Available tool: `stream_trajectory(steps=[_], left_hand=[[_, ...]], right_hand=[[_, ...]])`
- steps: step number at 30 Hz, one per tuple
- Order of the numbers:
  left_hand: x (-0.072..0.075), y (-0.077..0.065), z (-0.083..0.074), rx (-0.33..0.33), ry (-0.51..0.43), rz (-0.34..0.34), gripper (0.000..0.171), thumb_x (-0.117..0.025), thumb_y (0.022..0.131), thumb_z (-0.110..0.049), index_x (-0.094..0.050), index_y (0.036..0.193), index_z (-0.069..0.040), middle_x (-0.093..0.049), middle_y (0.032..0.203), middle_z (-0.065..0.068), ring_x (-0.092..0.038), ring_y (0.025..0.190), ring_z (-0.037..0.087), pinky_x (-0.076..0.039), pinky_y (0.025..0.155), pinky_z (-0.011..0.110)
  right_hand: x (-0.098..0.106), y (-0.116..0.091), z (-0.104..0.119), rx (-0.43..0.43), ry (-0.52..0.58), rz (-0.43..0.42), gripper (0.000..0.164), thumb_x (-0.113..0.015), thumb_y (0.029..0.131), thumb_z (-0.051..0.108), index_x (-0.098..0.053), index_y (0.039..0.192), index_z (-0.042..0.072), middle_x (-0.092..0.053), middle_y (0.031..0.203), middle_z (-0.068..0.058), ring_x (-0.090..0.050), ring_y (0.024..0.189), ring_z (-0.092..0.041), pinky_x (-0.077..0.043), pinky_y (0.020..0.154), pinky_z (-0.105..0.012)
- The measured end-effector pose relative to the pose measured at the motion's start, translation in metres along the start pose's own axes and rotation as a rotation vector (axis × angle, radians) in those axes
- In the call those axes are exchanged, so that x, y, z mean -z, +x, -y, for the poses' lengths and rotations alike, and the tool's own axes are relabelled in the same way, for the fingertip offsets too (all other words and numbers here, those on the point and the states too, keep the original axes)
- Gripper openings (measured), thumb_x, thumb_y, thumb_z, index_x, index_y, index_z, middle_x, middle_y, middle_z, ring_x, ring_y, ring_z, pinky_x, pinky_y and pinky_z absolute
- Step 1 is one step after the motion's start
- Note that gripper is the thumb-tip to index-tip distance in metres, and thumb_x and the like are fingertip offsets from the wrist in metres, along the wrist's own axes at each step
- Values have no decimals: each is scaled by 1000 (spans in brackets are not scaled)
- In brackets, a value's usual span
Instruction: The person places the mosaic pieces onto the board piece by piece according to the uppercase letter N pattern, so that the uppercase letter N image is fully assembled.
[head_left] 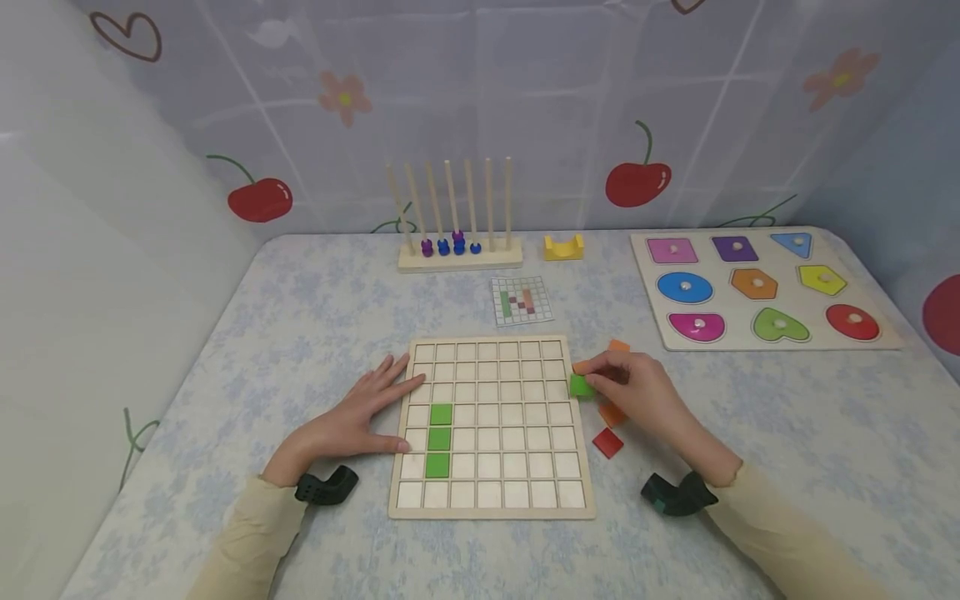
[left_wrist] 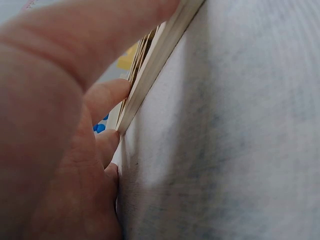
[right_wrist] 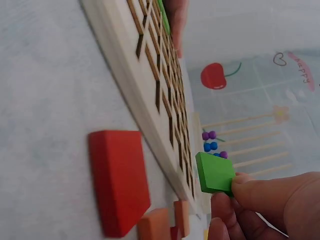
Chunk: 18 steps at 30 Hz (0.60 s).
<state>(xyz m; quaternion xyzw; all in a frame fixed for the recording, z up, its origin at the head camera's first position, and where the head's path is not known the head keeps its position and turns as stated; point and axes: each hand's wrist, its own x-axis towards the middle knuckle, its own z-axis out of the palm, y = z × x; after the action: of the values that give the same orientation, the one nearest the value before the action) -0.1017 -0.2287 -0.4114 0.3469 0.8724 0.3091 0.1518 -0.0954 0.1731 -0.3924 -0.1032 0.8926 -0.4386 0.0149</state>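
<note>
A wooden grid board [head_left: 491,513] lies on the table, with three green tiles [head_left: 439,439] set in a column toward its left side. My left hand [head_left: 352,421] rests at the board's left edge, fingers spread, thumb and fingertips touching the frame. Between thumb and fingers, my right hand [head_left: 637,387] pinches a green square tile [right_wrist: 214,172], held up by the board's right edge. Below that hand lie a red tile [head_left: 608,443] and an orange tile [head_left: 612,415]. More orange shows beyond the fingers, partly hidden by them.
Behind the board lies a small pattern card [head_left: 522,301]. A bead stand [head_left: 461,263] with upright rods and a yellow block [head_left: 563,248] stand at the back. To the right is a knobbed shape puzzle [head_left: 720,307]. A printed curtain [head_left: 480,100] hangs behind the table.
</note>
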Motion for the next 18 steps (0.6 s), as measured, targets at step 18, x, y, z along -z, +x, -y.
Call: stream_trajectory(steps=[18], left_hand=[[1,0,-1,19,-4,-3,89,-73,80,-44,-27,150,-13,-1,156,11,9,139,29,0,106,55]], right_hand=[[-74,52,64,118,344,170,11,-63,89,1,-70,98,2,-66,87,-5,-65,77,-24,-53,68,-33]])
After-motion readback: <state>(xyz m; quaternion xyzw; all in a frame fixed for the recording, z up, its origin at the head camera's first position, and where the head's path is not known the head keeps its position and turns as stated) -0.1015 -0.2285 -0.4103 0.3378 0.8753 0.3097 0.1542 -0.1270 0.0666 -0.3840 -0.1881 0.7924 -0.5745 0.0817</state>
